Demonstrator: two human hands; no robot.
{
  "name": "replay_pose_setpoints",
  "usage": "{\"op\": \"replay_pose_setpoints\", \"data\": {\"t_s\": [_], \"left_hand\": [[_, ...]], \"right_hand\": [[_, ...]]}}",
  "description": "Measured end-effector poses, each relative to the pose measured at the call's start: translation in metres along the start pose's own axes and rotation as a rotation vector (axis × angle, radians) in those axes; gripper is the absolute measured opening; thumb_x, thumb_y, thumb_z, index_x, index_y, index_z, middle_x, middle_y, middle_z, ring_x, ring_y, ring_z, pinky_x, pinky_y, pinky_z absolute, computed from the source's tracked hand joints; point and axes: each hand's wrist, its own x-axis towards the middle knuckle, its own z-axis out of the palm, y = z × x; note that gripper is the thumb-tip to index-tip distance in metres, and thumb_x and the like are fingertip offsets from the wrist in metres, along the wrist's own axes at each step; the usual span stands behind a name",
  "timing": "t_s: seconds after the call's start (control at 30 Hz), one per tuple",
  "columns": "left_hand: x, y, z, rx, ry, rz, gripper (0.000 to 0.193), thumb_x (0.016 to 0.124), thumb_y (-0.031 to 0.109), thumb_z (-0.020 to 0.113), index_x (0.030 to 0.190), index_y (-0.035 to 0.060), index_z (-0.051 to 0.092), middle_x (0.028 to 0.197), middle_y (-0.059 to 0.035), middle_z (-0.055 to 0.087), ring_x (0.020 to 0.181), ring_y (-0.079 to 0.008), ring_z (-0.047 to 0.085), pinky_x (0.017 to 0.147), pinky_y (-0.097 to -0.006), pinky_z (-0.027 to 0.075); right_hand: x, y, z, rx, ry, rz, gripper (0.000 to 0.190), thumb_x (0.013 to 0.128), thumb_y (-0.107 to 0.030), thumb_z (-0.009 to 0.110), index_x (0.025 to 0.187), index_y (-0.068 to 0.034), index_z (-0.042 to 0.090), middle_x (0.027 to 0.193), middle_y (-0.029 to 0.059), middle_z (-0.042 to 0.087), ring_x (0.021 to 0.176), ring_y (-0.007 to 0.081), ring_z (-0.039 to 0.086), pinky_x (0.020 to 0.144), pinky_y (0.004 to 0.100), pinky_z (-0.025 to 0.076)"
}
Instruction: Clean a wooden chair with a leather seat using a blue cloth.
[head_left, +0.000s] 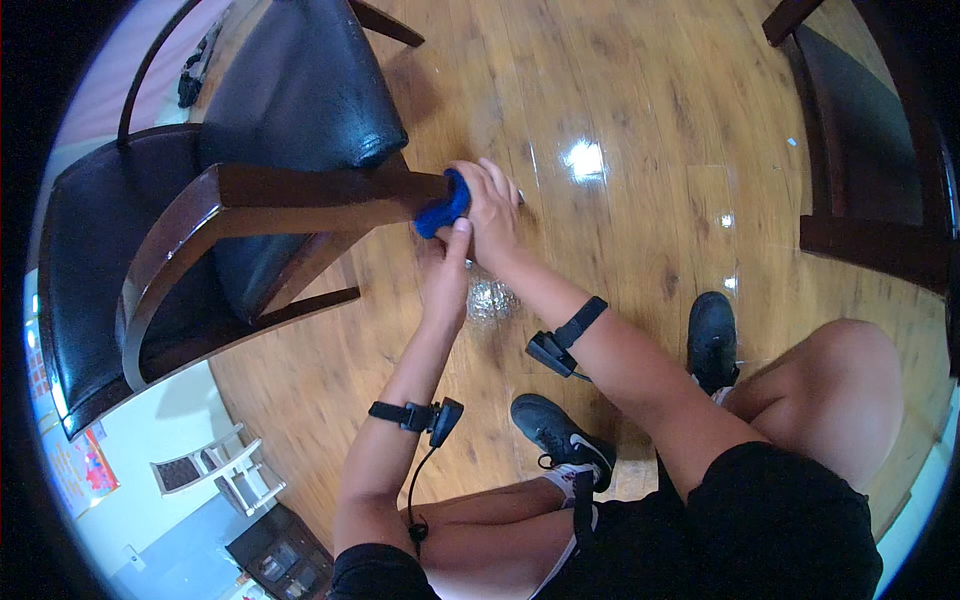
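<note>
A dark wooden armchair (315, 187) with black leather-like padding is tipped over at the left, one front leg pointing towards me. Around the end of that leg sits a piece of blue fabric (442, 210), which looks like a chair-leg sock. My left hand (448, 259) grips its lower edge, thumb up against the cloth. Over the leg's end, my right hand (491, 214) cups the fabric from the far side with its fingers bent. The two hands touch or overlap there, and the leg's tip is hidden behind them.
Another dark padded chair (862, 150) stands at the right on the glossy wood-plank floor (630, 247). My shoes (562, 435) are close below. Farther off at lower left are a white chair (225, 469) and a dark cabinet (281, 559). A cable (414, 487) hangs from my left forearm's strapped device.
</note>
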Motion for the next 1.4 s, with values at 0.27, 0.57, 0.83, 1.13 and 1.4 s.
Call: {"op": "replay_pose_setpoints", "data": {"t_s": [0.27,0.57,0.83,1.13,1.4], "left_hand": [[0.023,-0.022,0.019,-0.18,-0.166,-0.287,0.038,0.098,0.03,0.071,0.125,0.0066,0.06,0.124,-0.0041,0.064,0.117,-0.0153,0.058,0.107,-0.0339,0.04],[-0.011,0.03,0.046,-0.288,0.144,-0.004,0.035,0.102,0.027,0.066,0.127,0.0054,0.055,0.127,-0.0076,0.065,0.115,-0.0176,0.063,0.101,-0.0347,0.049],[-0.025,0.048,0.032,-0.022,0.232,0.222,0.04,0.108,0.029,0.057,0.129,-0.0025,0.046,0.119,-0.0108,0.065,0.109,-0.0158,0.062,0.094,-0.0321,0.05],[0.013,-0.003,0.038,0.075,0.357,0.249,0.042,0.108,0.032,0.056,0.13,-0.0033,0.049,0.131,-0.0152,0.062,0.118,-0.0225,0.061,0.101,-0.0367,0.05],[0.026,-0.048,0.044,0.075,0.2,0.128,0.042,0.105,0.03,0.063,0.126,-0.0054,0.055,0.126,-0.0145,0.065,0.111,-0.0208,0.062,0.096,-0.0353,0.051]], "right_hand": [[-0.017,0.056,0.012,0.175,-0.122,0.122,0.085,0.067,-0.017,0.089,0.14,-0.005,0.048,0.135,0.0209,0.058,0.128,0.0428,0.053,0.109,0.0476,0.043],[0.028,-0.018,-0.02,0.167,-0.212,-0.002,0.078,0.066,-0.03,0.089,0.129,-0.002,0.052,0.123,0.0211,0.062,0.123,0.0407,0.057,0.106,0.0476,0.044],[0.041,-0.028,-0.007,0.25,-0.079,-0.21,0.066,0.069,-0.034,0.085,0.118,-0.002,0.056,0.107,0.0187,0.067,0.101,0.0396,0.068,0.089,0.0465,0.055],[0.03,0.011,0.027,0.297,-0.003,-0.176,0.032,0.084,-0.019,0.068,0.113,-0.007,0.059,0.103,0.0135,0.068,0.098,0.0347,0.07,0.084,0.043,0.058],[0.002,0.064,0.039,0.267,-0.031,-0.083,0.027,0.09,-0.022,0.06,0.114,-0.009,0.059,0.107,0.0135,0.068,0.106,0.0362,0.068,0.093,0.0441,0.055]]}}
